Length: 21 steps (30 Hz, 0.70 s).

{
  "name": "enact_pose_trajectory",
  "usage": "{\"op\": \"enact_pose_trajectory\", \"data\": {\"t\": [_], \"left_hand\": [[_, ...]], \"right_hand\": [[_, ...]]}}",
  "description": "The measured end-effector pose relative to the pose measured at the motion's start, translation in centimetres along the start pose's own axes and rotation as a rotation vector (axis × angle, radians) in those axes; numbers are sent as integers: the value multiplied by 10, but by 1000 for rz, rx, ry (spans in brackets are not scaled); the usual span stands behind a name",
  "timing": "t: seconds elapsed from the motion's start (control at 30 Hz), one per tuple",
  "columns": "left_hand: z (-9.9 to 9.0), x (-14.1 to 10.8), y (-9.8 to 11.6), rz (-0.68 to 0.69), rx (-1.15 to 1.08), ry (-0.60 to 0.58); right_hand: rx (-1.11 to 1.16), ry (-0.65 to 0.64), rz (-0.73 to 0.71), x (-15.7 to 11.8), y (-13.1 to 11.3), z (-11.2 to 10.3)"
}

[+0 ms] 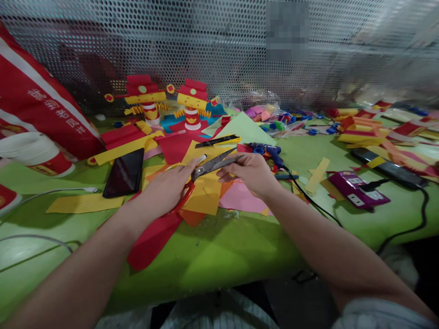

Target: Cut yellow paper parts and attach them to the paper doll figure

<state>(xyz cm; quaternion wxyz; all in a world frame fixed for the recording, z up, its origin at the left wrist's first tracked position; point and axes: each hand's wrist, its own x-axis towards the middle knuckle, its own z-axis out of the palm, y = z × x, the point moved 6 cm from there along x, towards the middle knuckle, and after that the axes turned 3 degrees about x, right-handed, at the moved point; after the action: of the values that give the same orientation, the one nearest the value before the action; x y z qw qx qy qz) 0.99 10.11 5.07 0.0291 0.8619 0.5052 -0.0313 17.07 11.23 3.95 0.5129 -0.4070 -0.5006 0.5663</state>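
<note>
Scissors are held between the hands, over yellow paper on the green table. The handles are gripped in the curled fingers of the left hand; the blades are slightly parted. The fingers of the right hand are drawn together at the blade tips; what is pinched there, if anything, cannot be told.

Risk: a right fingertip could be nicked if the blades are closed, being placed so near the edges. Also, the cord of the blue glue gun could be snagged by the right forearm.

Writing: white Chinese characters are printed on the red bag; 老区 is tentatively read. The label on the paper cup cannot be read.
</note>
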Motion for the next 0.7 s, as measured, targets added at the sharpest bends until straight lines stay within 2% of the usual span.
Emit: {"op": "enact_pose_trajectory", "data": {"t": [0.13,0.33,0.53,0.7], "left_hand": [[-1,0,0,3,20,-9],[-4,-1,0,18,8,61],[-3,-1,1,9,-41,33],[-10,1,-8,-47,-136,163]], "right_hand": [[-2,7,10,0,0,0],[-21,12,9,-1,-1,-1],[-43,10,18,0,0,-1],[-104,89,-92,2,-4,-4]]}}
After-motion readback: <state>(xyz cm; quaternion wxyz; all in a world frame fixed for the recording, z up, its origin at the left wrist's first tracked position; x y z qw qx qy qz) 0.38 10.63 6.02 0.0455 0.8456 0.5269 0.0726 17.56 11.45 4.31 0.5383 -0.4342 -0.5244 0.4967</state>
